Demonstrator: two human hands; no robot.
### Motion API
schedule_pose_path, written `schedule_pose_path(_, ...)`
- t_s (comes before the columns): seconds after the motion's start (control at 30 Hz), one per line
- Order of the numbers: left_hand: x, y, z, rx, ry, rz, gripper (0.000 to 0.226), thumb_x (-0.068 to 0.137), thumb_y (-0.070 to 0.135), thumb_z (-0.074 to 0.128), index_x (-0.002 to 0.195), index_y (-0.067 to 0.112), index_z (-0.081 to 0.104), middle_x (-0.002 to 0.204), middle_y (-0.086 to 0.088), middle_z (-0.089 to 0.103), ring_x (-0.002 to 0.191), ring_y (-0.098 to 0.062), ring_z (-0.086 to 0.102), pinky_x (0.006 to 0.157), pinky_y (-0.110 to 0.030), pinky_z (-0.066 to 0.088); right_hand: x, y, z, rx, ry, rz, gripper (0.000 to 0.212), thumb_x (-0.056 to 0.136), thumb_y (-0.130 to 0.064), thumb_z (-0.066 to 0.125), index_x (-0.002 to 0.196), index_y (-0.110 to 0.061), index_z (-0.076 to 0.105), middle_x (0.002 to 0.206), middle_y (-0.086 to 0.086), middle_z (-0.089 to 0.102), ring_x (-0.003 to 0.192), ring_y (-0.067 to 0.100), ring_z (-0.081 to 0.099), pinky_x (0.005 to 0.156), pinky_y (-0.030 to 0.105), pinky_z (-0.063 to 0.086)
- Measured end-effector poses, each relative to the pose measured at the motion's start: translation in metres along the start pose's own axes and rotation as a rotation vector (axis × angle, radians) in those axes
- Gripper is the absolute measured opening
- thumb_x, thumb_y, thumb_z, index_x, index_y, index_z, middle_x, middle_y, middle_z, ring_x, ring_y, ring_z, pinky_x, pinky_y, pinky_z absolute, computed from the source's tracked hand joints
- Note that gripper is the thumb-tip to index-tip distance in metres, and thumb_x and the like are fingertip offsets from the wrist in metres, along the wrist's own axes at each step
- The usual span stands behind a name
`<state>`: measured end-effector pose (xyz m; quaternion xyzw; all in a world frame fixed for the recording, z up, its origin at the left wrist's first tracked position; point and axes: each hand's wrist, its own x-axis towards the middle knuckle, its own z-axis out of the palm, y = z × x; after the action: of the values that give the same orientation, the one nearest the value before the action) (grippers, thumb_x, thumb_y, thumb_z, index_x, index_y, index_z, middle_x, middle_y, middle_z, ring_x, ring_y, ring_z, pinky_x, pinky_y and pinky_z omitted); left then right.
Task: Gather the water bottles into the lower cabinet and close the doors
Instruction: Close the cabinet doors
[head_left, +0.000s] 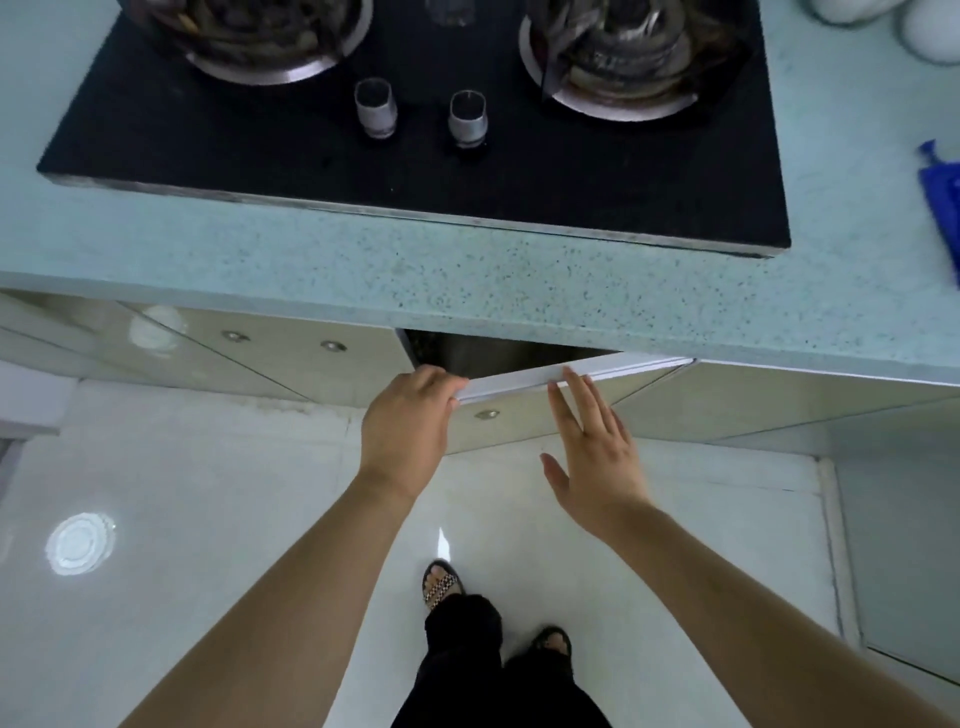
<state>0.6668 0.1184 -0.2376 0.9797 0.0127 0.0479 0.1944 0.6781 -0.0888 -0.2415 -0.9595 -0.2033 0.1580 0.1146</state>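
A glossy lower cabinet door (524, 415) stands partly ajar below the counter, its white top edge slanting out. Behind it a dark gap of the cabinet interior (493, 353) shows; nothing inside can be made out. My left hand (405, 431) curls its fingers over the door's free left end. My right hand (592, 447) lies flat with straight fingers against the door's top edge and front. No water bottle is in view.
A speckled pale-green countertop (467, 280) overhangs the cabinet and carries a black two-burner gas hob (415, 156) with two knobs. A blue object (940, 192) lies at the counter's right edge. Shut cabinet fronts (234, 353) flank the door. My feet (441, 582) stand on the white tiled floor.
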Motion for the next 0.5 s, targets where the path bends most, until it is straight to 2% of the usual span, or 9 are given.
schedule_pose_path(0.2, 0.02, -0.014, 0.012, 0.038, 0.103, 0.046, 0.028, 0.074, 0.0, 0.071, 0.097, 0.016, 0.069, 0.094, -0.003, 0.066, 0.078, -0.026, 0.062, 0.057, -0.028, 0.048, 0.019, -0.006, 0.015, 0.003, 0.102, 0.045, 0.078, 0.089, -0.027, 0.051, 0.148, -0.014, 0.002, 0.158, 0.008, -0.004, 0.144, 0.021, -0.009, 0.115, 0.037, 0.003)
schedule_pose_path(0.37, 0.018, -0.021, 0.032, 0.051, 0.249, 0.089, 0.028, 0.08, 0.002, 0.067, 0.106, 0.013, 0.068, 0.107, -0.007, 0.065, 0.092, -0.028, 0.061, 0.07, -0.031, 0.05, 0.029, 0.004, 0.044, -0.05, 0.22, 0.044, 0.092, 0.081, -0.023, 0.058, 0.146, -0.019, -0.007, 0.152, 0.001, -0.011, 0.14, 0.02, -0.014, 0.113, 0.042, 0.003)
schedule_pose_path(0.43, 0.008, -0.026, 0.035, 0.066, 0.261, 0.124, 0.027, 0.085, 0.009, 0.062, 0.112, 0.011, 0.065, 0.115, -0.011, 0.061, 0.101, -0.03, 0.058, 0.079, -0.036, 0.05, 0.029, 0.003, 0.047, -0.066, 0.236, 0.046, 0.094, 0.079, -0.022, 0.059, 0.146, -0.019, -0.006, 0.151, 0.0, -0.013, 0.14, 0.019, -0.015, 0.113, 0.043, 0.002)
schedule_pose_path(0.5, -0.011, -0.034, 0.041, 0.136, 0.203, 0.172, 0.037, 0.09, 0.018, 0.055, 0.126, 0.009, 0.054, 0.13, -0.014, 0.052, 0.117, -0.03, 0.05, 0.097, -0.041, 0.044, 0.03, 0.003, 0.048, -0.081, 0.233, 0.045, 0.093, 0.079, -0.021, 0.059, 0.148, -0.017, -0.003, 0.15, -0.001, -0.014, 0.14, 0.017, -0.017, 0.113, 0.044, 0.0)
